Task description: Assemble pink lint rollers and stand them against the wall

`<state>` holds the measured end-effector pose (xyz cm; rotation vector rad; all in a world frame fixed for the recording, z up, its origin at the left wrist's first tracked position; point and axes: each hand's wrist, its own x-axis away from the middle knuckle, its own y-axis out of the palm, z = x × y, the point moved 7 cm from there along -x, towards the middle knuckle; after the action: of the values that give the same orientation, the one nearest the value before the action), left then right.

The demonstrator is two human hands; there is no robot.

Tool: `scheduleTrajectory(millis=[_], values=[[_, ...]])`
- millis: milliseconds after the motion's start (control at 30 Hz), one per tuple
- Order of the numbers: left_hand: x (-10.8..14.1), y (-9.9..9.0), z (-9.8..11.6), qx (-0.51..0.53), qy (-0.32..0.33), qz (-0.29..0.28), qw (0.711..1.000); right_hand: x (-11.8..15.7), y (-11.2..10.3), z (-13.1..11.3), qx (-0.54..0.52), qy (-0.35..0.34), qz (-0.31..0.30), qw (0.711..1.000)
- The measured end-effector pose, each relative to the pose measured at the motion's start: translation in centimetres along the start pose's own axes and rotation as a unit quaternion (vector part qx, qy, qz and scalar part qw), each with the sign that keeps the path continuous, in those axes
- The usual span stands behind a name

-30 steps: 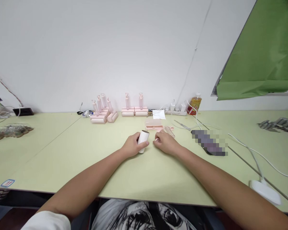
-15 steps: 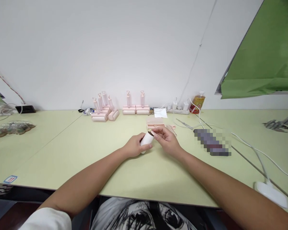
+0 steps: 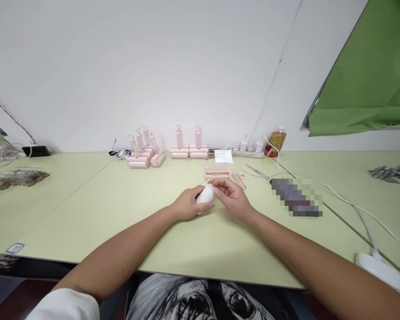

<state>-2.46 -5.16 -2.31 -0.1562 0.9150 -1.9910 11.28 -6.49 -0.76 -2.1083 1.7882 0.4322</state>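
Observation:
My left hand (image 3: 186, 203) is wrapped round a white sticky-paper lint roll (image 3: 205, 194), held tilted a little above the table. At its upper end, my right hand (image 3: 231, 195) is closed, thumb and fingertips pinching the roll's edge. The fingers partly hide that end. Just beyond my hands lie an open pink lint roller case (image 3: 217, 174) with a clear cover and a small pink handle piece (image 3: 239, 180).
Several pink lint rollers (image 3: 138, 162) stand along the wall. A power strip (image 3: 250, 154), white paper (image 3: 223, 156) and a drink bottle (image 3: 276, 141) are at the back. To the right are scissors (image 3: 257, 171), a blurred dark object (image 3: 295, 198) and a white charger (image 3: 379, 270).
The dark hollow of the roll's upper end was showing and is now covered by white. My right fingertips have shifted slightly over that end. My left hand keeps its grip.

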Motion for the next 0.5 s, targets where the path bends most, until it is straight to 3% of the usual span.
scheduleTrajectory(millis=[300, 500], values=[[-0.02, 0.0, -0.03, 0.006, -0.014, 0.012, 1.0, 0.1, -0.11, 0.71, 0.049, -0.032, -0.029, 0.998], [-0.04, -0.61, -0.37, 0.022, -0.043, 0.052, 0.997, 0.35, 0.11, 0.38, 0.178, -0.036, -0.053, 0.982]])
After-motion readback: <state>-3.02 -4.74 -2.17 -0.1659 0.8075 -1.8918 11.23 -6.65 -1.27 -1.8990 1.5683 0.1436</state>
